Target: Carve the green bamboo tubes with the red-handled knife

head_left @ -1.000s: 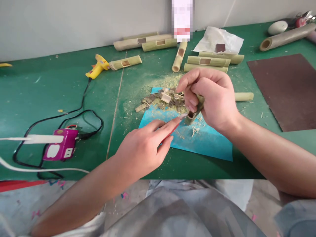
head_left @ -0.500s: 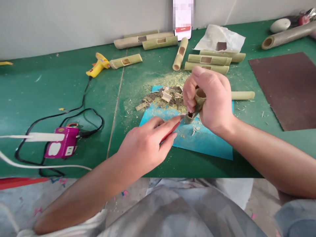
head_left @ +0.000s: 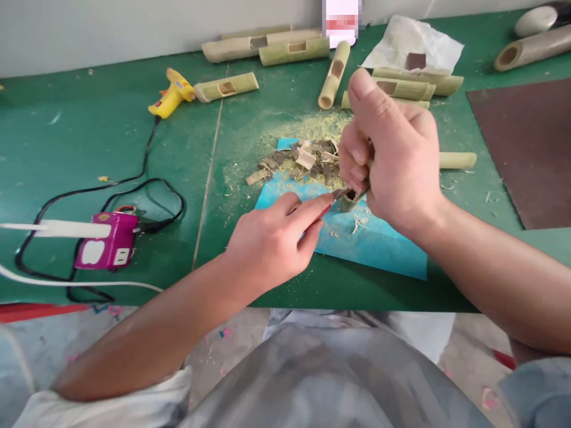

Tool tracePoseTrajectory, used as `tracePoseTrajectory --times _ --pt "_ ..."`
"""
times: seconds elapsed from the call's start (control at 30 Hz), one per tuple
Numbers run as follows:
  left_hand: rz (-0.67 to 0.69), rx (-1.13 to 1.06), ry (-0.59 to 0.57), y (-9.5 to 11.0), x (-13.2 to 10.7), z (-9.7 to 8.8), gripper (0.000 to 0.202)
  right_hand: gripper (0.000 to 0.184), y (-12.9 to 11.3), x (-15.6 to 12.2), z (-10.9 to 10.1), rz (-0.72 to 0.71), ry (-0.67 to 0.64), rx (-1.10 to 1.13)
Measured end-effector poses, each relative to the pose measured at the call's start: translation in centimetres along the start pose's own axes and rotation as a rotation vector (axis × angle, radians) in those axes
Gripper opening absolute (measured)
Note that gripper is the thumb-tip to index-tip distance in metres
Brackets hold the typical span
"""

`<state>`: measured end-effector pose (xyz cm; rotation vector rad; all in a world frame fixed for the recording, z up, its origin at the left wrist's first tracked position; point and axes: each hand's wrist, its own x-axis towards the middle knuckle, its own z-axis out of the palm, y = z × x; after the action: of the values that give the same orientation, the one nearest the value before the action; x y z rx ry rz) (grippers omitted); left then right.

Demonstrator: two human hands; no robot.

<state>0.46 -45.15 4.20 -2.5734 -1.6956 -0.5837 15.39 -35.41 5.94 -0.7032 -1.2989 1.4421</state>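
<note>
My left hand (head_left: 276, 244) is closed around a red-handled knife (head_left: 339, 194), its forefinger stretched along the tool; most of the handle is hidden in the palm. The blade meets the edge of a cut opening in a short bamboo tube (head_left: 348, 204). Wrapped round that tube, my right hand (head_left: 397, 157) covers its upper part, thumb raised at the top. The tube's lower end is just above a blue sheet (head_left: 379, 246). Beyond the hands lies a heap of bamboo chips (head_left: 307, 159) with pale shavings.
Several notched bamboo tubes (head_left: 294, 52) lie at the back beside a phone (head_left: 341, 24) and white paper (head_left: 413, 44). At left are a yellow glue gun (head_left: 172, 95), its black cord and a purple power adapter (head_left: 107, 241). A dark brown sheet (head_left: 526, 148) lies right.
The view has shifted, so the table things appear higher. My right hand has turned with the tube, and its upper rim is now hidden. The blade stays at the opening.
</note>
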Motion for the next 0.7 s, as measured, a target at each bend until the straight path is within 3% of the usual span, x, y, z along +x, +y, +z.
tracePoseTrajectory --times 0.3,0.6,0.7 --pt "0.04 -0.096 0.064 -1.3 -0.1 1.1 0.03 0.064 -0.5 -0.1 0.2 0.038 0.004 -0.004" --pt "0.089 -0.154 0.027 -3.0 0.8 1.7 0.032 0.068 -0.5 0.1 0.0 0.028 -0.01 -0.014" --pt "0.127 -0.139 0.01 -4.0 0.9 2.1 0.033 0.067 -0.5 0.3 -0.3 0.051 -0.069 -0.05"
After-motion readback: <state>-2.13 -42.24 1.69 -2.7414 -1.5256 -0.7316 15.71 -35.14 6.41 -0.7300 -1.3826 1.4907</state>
